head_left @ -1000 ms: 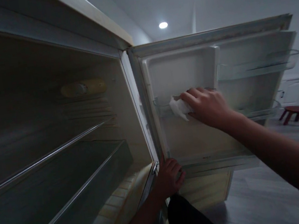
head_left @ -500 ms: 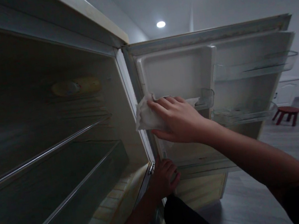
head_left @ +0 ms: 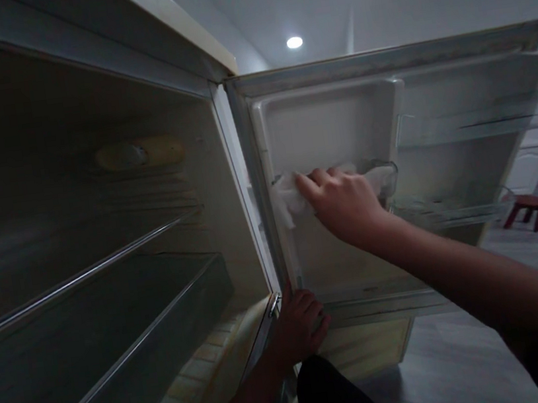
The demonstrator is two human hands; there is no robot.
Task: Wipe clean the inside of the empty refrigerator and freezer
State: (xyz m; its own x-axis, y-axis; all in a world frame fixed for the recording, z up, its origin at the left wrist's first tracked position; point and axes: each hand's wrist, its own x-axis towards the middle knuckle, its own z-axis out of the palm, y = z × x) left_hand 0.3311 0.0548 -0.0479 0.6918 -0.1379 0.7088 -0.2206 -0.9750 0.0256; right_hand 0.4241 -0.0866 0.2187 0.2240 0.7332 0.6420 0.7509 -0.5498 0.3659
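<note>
My right hand (head_left: 344,207) holds a white cloth (head_left: 290,202), bunched under its fingers, against the small clear shelf (head_left: 388,177) on the inside of the open fridge door (head_left: 328,126). Part of the cloth hangs below the shelf's left end, and more of it shows right of my fingers. Lower down, my left hand (head_left: 302,323) is curled around the door's bottom corner, close to the metal hinge (head_left: 274,303). Its grip is partly hidden in shadow.
To the left is the dark fridge interior, with a glass shelf (head_left: 107,259), a clear drawer (head_left: 172,295) and a yellowed lamp cover (head_left: 156,152). Further clear door racks (head_left: 469,127) project at right. A red stool (head_left: 527,205) stands on the grey floor (head_left: 452,362) beyond.
My right hand has moved right with the cloth, from the door's hinge-side edge onto the small shelf. My left hand stays at the lower corner. The view has shifted slightly.
</note>
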